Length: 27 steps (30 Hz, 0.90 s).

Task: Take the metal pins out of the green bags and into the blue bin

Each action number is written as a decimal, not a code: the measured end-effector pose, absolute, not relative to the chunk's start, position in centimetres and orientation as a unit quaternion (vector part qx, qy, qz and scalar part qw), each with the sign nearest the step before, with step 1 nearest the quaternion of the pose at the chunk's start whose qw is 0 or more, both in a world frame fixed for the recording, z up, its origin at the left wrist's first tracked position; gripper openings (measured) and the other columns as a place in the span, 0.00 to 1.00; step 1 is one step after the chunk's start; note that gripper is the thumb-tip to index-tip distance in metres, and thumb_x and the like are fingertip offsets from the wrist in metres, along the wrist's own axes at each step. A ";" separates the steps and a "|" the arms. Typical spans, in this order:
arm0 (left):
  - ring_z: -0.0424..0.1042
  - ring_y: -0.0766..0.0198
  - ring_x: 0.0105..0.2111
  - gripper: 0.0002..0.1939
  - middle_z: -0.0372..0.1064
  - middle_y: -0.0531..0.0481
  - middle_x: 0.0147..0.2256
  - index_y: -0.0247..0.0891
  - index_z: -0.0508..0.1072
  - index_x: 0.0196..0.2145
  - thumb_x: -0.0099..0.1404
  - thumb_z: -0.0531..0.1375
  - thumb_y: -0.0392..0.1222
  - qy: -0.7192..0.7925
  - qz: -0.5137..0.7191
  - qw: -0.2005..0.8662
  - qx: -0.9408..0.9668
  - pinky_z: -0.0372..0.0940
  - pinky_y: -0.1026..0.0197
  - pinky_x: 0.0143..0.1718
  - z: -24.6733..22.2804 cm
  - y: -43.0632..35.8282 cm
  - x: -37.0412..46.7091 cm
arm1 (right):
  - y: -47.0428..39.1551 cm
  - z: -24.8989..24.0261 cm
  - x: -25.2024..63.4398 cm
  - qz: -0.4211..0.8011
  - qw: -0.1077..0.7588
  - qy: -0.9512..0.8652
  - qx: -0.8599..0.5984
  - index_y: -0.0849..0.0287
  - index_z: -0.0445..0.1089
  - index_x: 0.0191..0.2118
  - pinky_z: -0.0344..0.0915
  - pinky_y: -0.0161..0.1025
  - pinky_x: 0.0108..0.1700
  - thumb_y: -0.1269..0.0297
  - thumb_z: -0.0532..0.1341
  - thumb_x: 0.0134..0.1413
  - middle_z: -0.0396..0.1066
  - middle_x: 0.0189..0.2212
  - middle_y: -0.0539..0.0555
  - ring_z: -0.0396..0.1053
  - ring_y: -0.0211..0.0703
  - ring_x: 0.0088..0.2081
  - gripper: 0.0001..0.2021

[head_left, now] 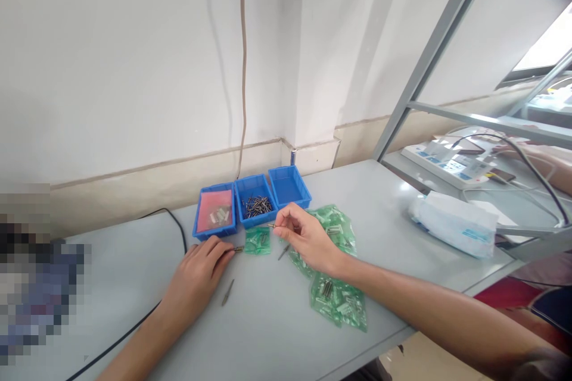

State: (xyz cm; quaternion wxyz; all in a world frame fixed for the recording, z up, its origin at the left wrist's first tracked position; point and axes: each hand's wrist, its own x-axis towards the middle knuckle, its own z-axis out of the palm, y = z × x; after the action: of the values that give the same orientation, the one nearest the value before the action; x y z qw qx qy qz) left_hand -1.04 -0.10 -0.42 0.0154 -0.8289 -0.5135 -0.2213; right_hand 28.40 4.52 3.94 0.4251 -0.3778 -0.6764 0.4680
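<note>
My left hand rests on the table, thumb and fingers closed on small metal pins whose ends stick out to the right. My right hand is raised a little above the table and pinches one thin metal pin, its tip pointing left. Between the hands lies a small green plastic bag. One loose metal piece lies beside my left hand, another just below my right. Under and beside my right forearm are several green bags with metal and whitish pieces inside.
Three blue bins stand by the wall: a left bin with a pink sheet and a clear bag, a middle bin of dark metal pins, and a right bin. A white packet and metal frame are right; a black cable runs left.
</note>
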 end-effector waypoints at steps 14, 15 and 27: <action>0.72 0.57 0.37 0.17 0.74 0.48 0.41 0.43 0.76 0.46 0.83 0.49 0.50 -0.513 -0.224 0.018 -0.828 0.64 0.54 0.42 -0.2 -0.1 -0.9 | 4.9 4.7 28.5 0.718 0.398 -0.479 -0.310 0.56 0.71 0.38 0.52 0.33 0.23 0.45 0.74 0.54 0.66 0.32 0.47 0.50 0.31 0.22 0.21; 0.72 0.57 0.37 0.17 0.73 0.48 0.41 0.43 0.76 0.46 0.83 0.49 0.50 -0.512 -0.225 0.018 -0.829 0.64 0.54 0.42 -0.2 -0.1 -0.9 | 4.8 4.8 28.5 0.725 0.397 -0.473 -0.306 0.57 0.71 0.37 0.51 0.33 0.23 0.45 0.74 0.55 0.67 0.32 0.48 0.50 0.31 0.22 0.21; 0.72 0.55 0.38 0.15 0.74 0.48 0.43 0.44 0.76 0.47 0.82 0.50 0.50 -0.518 -0.215 0.014 -0.828 0.63 0.53 0.41 -0.4 -0.2 -1.1 | 4.9 4.6 28.6 0.741 0.393 -0.461 -0.289 0.58 0.71 0.37 0.50 0.31 0.23 0.47 0.70 0.62 0.61 0.28 0.45 0.50 0.30 0.22 0.18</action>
State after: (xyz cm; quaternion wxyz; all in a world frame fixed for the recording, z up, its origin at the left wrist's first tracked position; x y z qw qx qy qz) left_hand -1.09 -0.21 -0.38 0.0143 -0.8281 -0.5175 -0.2150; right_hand 28.56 4.94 4.61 0.3930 -0.2890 -0.4610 0.7413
